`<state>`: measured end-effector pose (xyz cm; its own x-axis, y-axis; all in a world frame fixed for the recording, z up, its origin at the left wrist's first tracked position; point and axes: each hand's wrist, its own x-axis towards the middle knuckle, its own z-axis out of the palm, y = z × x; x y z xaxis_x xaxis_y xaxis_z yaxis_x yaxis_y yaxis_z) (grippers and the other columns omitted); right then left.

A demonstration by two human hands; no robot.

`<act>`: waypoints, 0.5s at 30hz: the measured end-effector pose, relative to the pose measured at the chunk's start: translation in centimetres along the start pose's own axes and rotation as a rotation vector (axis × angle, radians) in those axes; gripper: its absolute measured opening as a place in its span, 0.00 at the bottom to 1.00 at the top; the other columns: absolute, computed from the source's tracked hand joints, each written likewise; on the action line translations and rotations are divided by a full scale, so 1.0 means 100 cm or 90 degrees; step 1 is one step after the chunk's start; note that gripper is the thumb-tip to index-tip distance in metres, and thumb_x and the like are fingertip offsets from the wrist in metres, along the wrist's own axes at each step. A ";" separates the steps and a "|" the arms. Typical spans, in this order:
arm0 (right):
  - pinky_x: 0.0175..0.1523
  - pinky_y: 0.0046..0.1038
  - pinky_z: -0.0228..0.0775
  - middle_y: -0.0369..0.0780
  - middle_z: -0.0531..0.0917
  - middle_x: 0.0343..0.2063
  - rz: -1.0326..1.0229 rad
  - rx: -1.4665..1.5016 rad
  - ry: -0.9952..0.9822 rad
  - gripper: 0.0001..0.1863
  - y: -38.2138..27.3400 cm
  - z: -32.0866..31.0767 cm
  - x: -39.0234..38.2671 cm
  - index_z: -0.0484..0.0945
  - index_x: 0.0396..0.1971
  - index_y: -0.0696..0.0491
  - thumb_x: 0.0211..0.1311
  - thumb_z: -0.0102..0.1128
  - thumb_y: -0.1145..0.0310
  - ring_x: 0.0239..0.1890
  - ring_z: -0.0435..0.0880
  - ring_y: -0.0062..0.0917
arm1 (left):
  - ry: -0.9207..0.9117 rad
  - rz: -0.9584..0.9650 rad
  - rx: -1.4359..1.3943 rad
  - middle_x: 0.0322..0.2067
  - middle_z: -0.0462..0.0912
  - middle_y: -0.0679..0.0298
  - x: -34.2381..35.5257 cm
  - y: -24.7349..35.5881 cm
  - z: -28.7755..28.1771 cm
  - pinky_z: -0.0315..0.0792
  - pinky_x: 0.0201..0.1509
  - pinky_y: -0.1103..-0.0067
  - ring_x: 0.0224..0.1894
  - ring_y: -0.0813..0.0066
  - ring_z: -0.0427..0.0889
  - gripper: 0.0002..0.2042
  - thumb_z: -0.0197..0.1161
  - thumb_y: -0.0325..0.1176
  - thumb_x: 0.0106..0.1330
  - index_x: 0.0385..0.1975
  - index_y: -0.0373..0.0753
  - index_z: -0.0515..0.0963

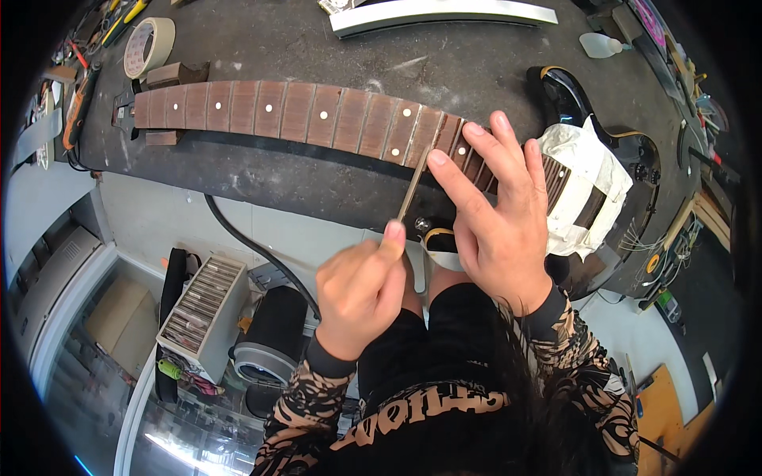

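A black electric guitar lies across the bench, its long brown fretboard (294, 115) marked with white dots. My left hand (357, 289) is closed around a thin, narrow file-like tool (413, 187), thumb along it. The tool's far end meets the fretboard's near edge, by a fret slot. My right hand (500, 198) has its fingers stretched apart over the upper frets. Its index fingertip rests beside the tool's tip; the other fingertips reach across the board. Cream masking tape (591, 178) covers part of the guitar body (567, 99) to the right.
Wooden blocks (178, 74) lie beside the neck's headstock end. A tape roll (149, 46) stands at the far left, near hand tools. A silver bar (444, 14) lies at the back, a small bottle (601, 45) at the back right. Below the bench are a box of strips (208, 305) and a black cable (258, 250).
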<state>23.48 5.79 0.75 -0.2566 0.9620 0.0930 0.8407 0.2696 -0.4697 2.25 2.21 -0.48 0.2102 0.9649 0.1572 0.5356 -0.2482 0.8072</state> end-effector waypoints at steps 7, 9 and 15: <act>0.81 0.58 0.57 0.42 0.74 0.73 0.025 -0.017 -0.007 0.39 0.003 -0.004 -0.002 0.83 0.69 0.37 0.56 0.67 0.80 0.81 0.67 0.45 | -0.016 0.011 -0.020 0.22 0.76 0.60 0.024 -0.001 0.012 0.71 0.26 0.67 0.21 0.62 0.77 0.26 0.66 0.13 0.59 0.61 0.31 0.84; 0.81 0.58 0.56 0.42 0.74 0.73 0.005 -0.003 0.003 0.39 0.003 0.001 -0.003 0.83 0.69 0.37 0.55 0.67 0.80 0.81 0.67 0.45 | -0.010 -0.002 -0.013 0.23 0.76 0.60 0.006 0.003 0.004 0.72 0.26 0.68 0.21 0.62 0.78 0.25 0.66 0.13 0.60 0.60 0.31 0.84; 0.81 0.58 0.56 0.42 0.74 0.74 0.019 0.003 -0.007 0.39 0.002 -0.007 0.000 0.83 0.69 0.37 0.55 0.67 0.80 0.81 0.67 0.45 | 0.024 0.013 -0.053 0.21 0.77 0.59 0.058 0.000 0.023 0.73 0.26 0.68 0.20 0.62 0.79 0.25 0.67 0.12 0.59 0.59 0.32 0.85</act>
<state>23.98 5.90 1.30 -0.2372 0.9690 0.0696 0.8460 0.2413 -0.4755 5.33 7.66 -0.87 0.1887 0.9627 0.1942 0.4619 -0.2615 0.8475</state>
